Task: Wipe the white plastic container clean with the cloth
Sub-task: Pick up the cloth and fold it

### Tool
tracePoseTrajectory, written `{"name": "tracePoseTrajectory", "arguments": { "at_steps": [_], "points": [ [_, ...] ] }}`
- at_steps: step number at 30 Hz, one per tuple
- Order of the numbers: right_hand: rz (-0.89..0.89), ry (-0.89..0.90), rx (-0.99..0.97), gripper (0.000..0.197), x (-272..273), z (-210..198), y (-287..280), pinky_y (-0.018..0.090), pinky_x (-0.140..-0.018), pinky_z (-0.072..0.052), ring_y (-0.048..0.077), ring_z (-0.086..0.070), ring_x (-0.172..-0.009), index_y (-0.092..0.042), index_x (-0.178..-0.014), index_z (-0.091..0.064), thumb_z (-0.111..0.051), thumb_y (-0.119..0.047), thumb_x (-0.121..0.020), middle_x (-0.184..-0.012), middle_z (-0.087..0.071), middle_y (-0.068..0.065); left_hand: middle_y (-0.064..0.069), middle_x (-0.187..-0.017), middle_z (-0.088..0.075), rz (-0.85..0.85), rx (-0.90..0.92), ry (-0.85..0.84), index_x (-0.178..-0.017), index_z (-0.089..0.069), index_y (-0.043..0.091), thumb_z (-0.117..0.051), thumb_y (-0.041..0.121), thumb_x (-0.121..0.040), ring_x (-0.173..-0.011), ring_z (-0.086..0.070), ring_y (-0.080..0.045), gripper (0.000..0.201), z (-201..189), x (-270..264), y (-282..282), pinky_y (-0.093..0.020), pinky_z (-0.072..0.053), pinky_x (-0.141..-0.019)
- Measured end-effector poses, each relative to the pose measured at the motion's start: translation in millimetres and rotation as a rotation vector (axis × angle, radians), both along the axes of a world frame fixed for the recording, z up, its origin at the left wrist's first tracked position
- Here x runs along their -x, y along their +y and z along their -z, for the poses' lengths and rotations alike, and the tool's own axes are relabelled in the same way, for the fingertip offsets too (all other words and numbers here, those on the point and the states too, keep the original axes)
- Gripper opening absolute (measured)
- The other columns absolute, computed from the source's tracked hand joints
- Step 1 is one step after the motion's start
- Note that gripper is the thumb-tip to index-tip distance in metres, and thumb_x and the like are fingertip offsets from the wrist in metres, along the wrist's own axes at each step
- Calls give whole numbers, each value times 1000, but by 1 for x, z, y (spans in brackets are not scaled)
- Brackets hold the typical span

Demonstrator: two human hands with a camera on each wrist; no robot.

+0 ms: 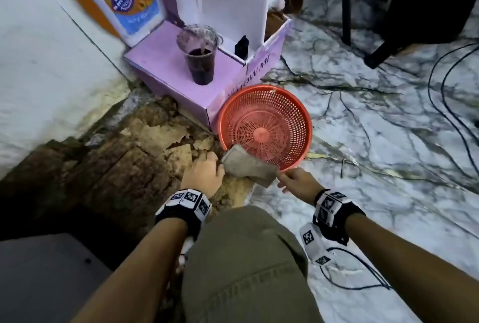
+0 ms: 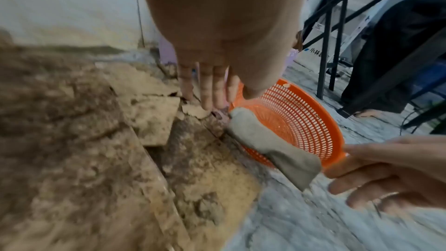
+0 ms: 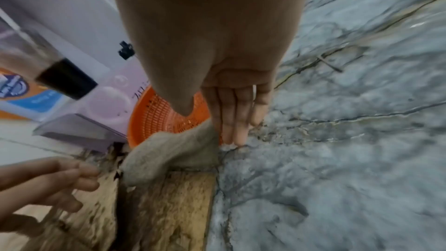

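A grey cloth [image 1: 247, 165] drapes over the orange basket [image 1: 265, 128] rim at 7 o'clock; the right hand [image 1: 295, 180] pinches its corner, the left hand [image 1: 203, 173] hovers beside, fingers straight.

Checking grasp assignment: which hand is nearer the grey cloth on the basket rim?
Right. The right hand touches the grey cloth at its near corner by the red basket rim; the left hand sits just beside the cloth's other end, fingers straight.

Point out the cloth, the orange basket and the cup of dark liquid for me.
cloth [image 1: 246, 165], head view, middle of the fabric.
orange basket [image 1: 300, 112], head view, inner mesh wall.
cup of dark liquid [image 1: 201, 63], head view, its dark lower part.
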State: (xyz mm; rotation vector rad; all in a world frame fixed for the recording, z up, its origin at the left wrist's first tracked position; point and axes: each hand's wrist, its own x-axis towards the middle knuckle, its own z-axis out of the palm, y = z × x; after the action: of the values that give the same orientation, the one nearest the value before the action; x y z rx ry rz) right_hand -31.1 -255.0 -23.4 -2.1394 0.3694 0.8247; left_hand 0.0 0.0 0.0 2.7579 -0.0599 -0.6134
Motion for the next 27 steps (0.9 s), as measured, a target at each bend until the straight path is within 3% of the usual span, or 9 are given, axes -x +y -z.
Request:
{"name": "tracePoseTrajectory", "arguments": {
  "at_steps": [4,6,8,12,16,20,22,24,27],
  "points": [
    [279,110,-192,44,-6,16,11,24,-65,-54,26,-68,-86,1,-121,-62,-45,-37,-106,-109,-71,17,-17,-137,-55,-33,-6,36,-139,-44,6,-46,36,-104,-126,-54,-37,46,18,-10,-3,-45,-42,-99],
    [457,204,-334,45,-1,23,19,31,-79,-53,26,-70,-89,-5,-123,-60,-46,-43,-104,-109,-72,12,-18,-137,-58,-54,15,79,-143,-42,7,-46,39,-104,-124,-57,-39,51,31,-14,0,-45,-44,-98],
    [502,269,-420,49,5,35,22,41,-96,-50,24,-73,-96,-9,-121,-64,-49,-51,-101,-110,-76,9,-17,-134,-61,-88,64,113,-149,-39,11,-46,44,-103,-122,-58,-39,57,43,-15,2,-46,-48,-98],
    [566,247,-499,43,8,45,28,32,-84,-51,22,-73,-98,-11,-116,-68,-54,-48,-100,-107,-78,7,-11,-108,-71,-101,137,144,-141,-50,19,-47,53,-100,-105,-66,-34,53,61,-20,0,-46,-54,-87],
    [563,125,-401,39,9,54,27,28,-73,-49,14,-71,-76,-9,-98,-71,-58,-46,-98,-93,-78,7,-9,-93,-69,-146,204,129,-128,-55,22,-48,55,-99,-93,-66,-34,44,71,-23,-3,-48,-55,-81],
    [396,-79,-223,47,12,61,23,27,-63,-49,14,-66,-64,-2,-76,-73,-61,-42,-98,-74,-75,10,-1,-71,-57,-164,322,116,-97,-58,21,-54,46,-99,-76,-62,-29,25,74,-25,-5,-42,-51,-71],
    [313,-199,-149,47,10,58,22,30,-61,-51,11,-64,-55,0,-73,-73,-61,-38,-99,-66,-73,8,-1,-69,-57,-155,362,120,-95,-61,18,-55,42,-100,-74,-61,-27,25,72,-29,-4,-37,-44,-66],
    [283,-277,-178,41,8,48,24,25,-58,-50,7,-61,-51,-3,-73,-72,-61,-31,-100,-61,-70,2,-4,-73,-61,-131,403,121,-91,-61,20,-55,41,-101,-74,-61,-23,24,67,-29,-1,-36,-42,-66],
    [272,-361,-265,28,0,27,26,23,-57,-49,8,-57,-53,-12,-76,-69,-60,-23,-100,-61,-67,2,-7,-74,-63,-118,485,106,-87,-58,20,-54,43,-100,-72,-62,-24,27,50,-29,9,-46,-48,-71]
  ]
}}
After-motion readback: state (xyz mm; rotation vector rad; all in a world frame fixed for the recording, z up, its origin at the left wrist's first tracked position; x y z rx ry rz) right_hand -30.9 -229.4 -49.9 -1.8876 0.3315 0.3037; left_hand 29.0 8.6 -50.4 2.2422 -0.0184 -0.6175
